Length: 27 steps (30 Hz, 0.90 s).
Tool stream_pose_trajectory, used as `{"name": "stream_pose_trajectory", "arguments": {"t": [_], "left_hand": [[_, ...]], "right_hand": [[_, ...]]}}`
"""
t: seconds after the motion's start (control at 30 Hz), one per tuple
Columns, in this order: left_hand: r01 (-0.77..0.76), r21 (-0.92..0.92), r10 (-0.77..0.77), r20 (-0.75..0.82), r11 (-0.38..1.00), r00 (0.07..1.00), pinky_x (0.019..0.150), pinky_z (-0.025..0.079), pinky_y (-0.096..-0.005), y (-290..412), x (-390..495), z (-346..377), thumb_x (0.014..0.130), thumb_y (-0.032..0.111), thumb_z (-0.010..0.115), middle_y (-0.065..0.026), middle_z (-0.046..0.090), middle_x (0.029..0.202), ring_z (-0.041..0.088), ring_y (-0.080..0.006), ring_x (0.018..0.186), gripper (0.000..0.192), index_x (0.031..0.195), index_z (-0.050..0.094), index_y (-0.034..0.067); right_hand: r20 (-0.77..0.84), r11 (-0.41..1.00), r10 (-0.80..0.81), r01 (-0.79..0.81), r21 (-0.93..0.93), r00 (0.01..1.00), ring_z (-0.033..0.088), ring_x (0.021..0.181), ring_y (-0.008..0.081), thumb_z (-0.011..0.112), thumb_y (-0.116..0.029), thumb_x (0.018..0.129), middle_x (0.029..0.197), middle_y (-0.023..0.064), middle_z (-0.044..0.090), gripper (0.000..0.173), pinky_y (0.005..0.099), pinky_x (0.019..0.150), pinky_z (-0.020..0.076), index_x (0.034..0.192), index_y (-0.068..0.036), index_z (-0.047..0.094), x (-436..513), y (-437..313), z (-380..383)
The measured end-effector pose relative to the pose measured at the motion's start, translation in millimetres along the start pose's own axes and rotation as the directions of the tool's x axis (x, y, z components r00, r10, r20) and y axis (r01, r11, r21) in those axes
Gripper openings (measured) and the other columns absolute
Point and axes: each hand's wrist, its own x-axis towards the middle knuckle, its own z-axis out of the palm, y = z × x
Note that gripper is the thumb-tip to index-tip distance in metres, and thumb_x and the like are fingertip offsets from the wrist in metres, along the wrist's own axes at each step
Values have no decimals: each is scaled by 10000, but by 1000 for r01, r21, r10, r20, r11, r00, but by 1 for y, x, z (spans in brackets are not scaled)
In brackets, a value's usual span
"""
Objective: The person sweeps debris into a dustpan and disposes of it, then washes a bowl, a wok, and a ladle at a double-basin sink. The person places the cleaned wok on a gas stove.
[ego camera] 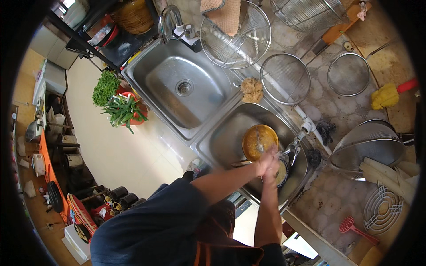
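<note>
In the head view, my left hand (263, 164) and my right hand (273, 167) are pressed together over the right steel sink basin (219, 146), beside the spout of a metal tap (293, 149). Motion blur hides the fingers, and nothing can be made out between the palms. An orange-yellow bowl (248, 141) with liquid and a spoon-like utensil in it stands in the basin just beyond my hands. Partly covered by my right hand, a dark-rimmed bowl (283, 176) holds pale contents.
The left steel basin (159, 76) adjoins this one. A tan scrubber (252, 89) lies on the sink's rim. Round strainers (285, 79) and a wire basket (236, 36) hang or rest behind. Scallions (124, 111) and leafy greens (106, 88) stand left of the sinks.
</note>
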Motion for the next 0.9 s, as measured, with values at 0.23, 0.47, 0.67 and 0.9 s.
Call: {"name": "stream_pose_trajectory", "arguments": {"t": [0.23, 0.47, 0.67, 0.9], "left_hand": [[8, -1, -8, 53, 1000, 999, 791, 506, -337, 4, -7, -3, 1070, 331, 500, -34, 672, 962, 617, -147, 884, 315, 1116, 675, 73], [49, -14, -47, 142, 999, 989, 804, 509, -355, 6, -23, 2, 1070, 331, 498, -35, 675, 989, 620, -154, 904, 320, 1148, 665, 70], [264, -129, -227, 247, 956, 942, 723, 516, -326, 0, -11, -2, 1060, 237, 494, -19, 674, 944, 613, -154, 827, 218, 1108, 670, 117], [146, 89, -162, 212, 985, 964, 794, 526, -374, -9, 9, -22, 1062, 259, 485, -35, 676, 974, 635, -196, 894, 254, 1122, 663, 88]], "right_hand": [[-123, 934, -101, 137, 330, 987, 648, 1044, 202, 475, -276, 1043, 1182, 110, 686, 359, 314, 891, 510, 1251, -38, 646, -1, 19, 6], [-113, 949, -299, 308, 75, 948, 622, 1124, 219, 496, -200, 1005, 1195, 102, 670, 321, 347, 975, 490, 1230, -28, 648, 11, 23, -2], [119, 201, -350, 199, -959, 929, 639, 1109, 267, 553, -160, 955, 1131, 109, 677, 296, 362, 959, 504, 1200, -41, 669, 52, 77, 25], [-161, 888, -270, 310, 340, 949, 666, 1031, 295, 469, -346, 1051, 1165, 181, 701, 445, 417, 861, 518, 1164, 32, 675, 12, 5, 6]]}}
